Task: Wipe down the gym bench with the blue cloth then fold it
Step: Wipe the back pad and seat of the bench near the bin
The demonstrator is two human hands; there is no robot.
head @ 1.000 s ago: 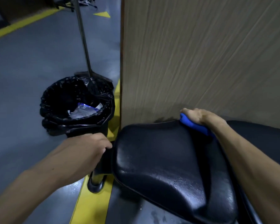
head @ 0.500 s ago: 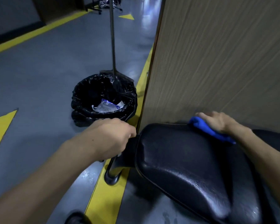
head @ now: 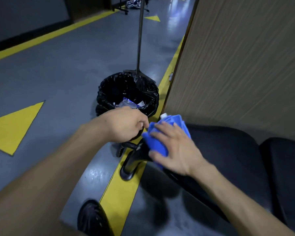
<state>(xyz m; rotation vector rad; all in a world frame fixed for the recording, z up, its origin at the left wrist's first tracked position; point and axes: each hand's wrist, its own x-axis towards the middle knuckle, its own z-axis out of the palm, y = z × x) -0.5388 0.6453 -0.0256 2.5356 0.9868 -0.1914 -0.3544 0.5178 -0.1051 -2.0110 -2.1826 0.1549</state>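
Note:
The black padded gym bench (head: 228, 150) runs from the centre to the lower right, beside a wooden panel. The blue cloth (head: 162, 138) lies bunched over the bench's left end. My right hand (head: 175, 149) presses flat on the cloth with fingers spread. My left hand (head: 126, 123) sits just left of the cloth with fingers curled; its fingertips are at the cloth's left edge and seem to pinch it, though blur hides the contact. The bench's black frame and foot (head: 128, 171) show below the hands.
A bin lined with a black bag (head: 128, 94) stands on the grey floor just beyond my left hand, with a metal pole (head: 140, 36) behind it. The wooden panel (head: 237, 62) rises right behind the bench. Yellow floor lines run along it. My black shoe (head: 92, 218) is at the bottom.
My right hand slid the cloth from the bench's far edge to its left end. My left hand left the bench frame and came up to the cloth's edge. The view swung left.

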